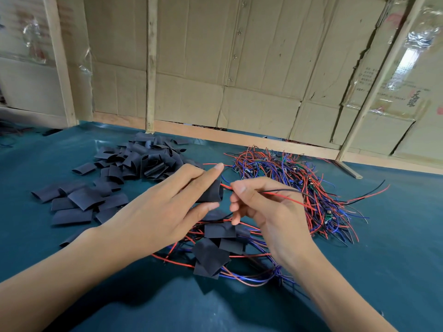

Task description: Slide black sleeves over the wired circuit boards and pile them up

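Right now the sleeve (211, 191) sits mid-table, held up off the mat, its open mouth turned toward three o'clock. The left hand (163, 207) holds it between thumb below and fingers above, with the forefinger stretched out over the top. Just beside the mouth, the right hand (261, 207) pinches a red and black wire pair (287, 195) whose loose ends trail off toward three o'clock. Red wire runs into the mouth; whether the board is already inside, I cannot tell, since no board shows between the hands.

To do this step well, I would say keep the sleeve's mouth squeezed round rather than flat, feed along its axis, and keep the wires straight so nothing snags on the rim. The sleeve looks soft and will flatten if pressed hard.

Nothing here is boxed; everything lies in heaps on the green mat (395, 271). At six o'clock from the hands is the done pile (215, 250), a few sleeved boards with red and blue leads tangled about them. At two o'clock lies the bare heap (287, 178) of wired boards, much bigger, so the job looks to be early on. At ten o'clock the empty sleeves (134, 164) are scattered and stacked. Behind all this stands a cardboard wall (239, 56).
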